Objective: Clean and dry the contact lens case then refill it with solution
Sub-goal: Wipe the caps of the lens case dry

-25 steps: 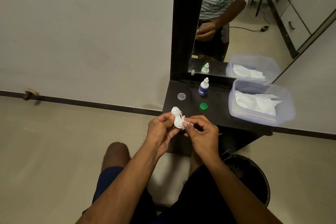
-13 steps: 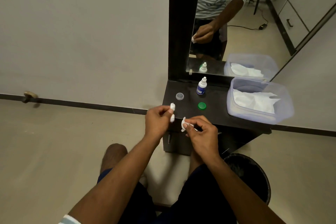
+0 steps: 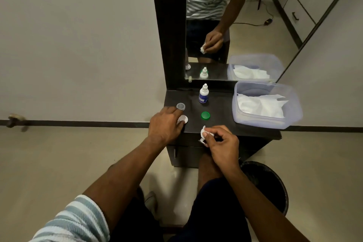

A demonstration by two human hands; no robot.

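Left hand (image 3: 167, 124) has gone from mid-air in front of the body down onto the dark dresser top (image 3: 220, 124), and the white case piece (image 3: 183, 119) it was pinching a moment ago now sits on the surface near the front-left corner, partly under the fingertips. Fingers lie fairly flat over it, more resting or pressing than gripping; whether the piece is actually let go can't be told. Right hand (image 3: 220, 141) has barely shifted, just off the front edge, fingers curled and pinching a small crumpled tissue (image 3: 203, 132). A clear grey-tinted cap (image 3: 180, 106) lies just behind the left fingertips toward the left edge; a green cap (image 3: 205, 115) lies mid-surface, well apart from the white piece. The solution bottle (image 3: 203, 94) stands upright near the back edge, by the mirror (image 3: 225, 25), nozzle on, untouched. A clear plastic tub (image 3: 294, 104) of white tissues takes up the right side of the top. A black bin (image 3: 271, 180) sits on the floor below right. Read: wiping of this piece looks done and it is being parked; likely the next part gets picked up for drying, or the tissue goes to the bin. Refill has not started.
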